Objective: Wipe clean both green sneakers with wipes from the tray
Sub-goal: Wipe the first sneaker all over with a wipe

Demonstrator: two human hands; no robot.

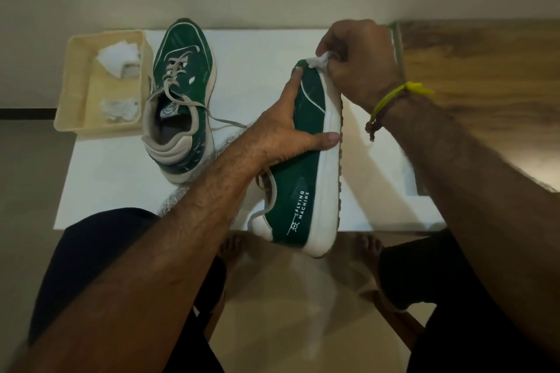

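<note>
Two green sneakers are in play at a white table (378, 160), one held up for cleaning and one waiting. A seated person tips the held sneaker (306, 160) on its side above the table's near edge, sole turned to the right and the printed brand lettering facing up. The left hand (285, 133) clamps it around the middle, index finger stretched along the green upper toward the toe and thumb pressed on the white midsole. The right hand (360, 63), a yellow band (394, 97) at its wrist, is closed around a crumpled white wipe (318, 60) and presses it against the toe tip. The second sneaker (181, 100) rests upright on the table, laces loose, just beside a beige tray (72, 85) at the far left corner, where more wipes (119, 60) lie, some looking used. The step in hand appears to be wiping the toe and front rim of the first shoe. The next move would likely call for dragging the wipe back along the white midsole toward the heel, with the left hand turning the shoe to expose unwiped sides. How clean the resting shoe already is cannot be told.
</note>
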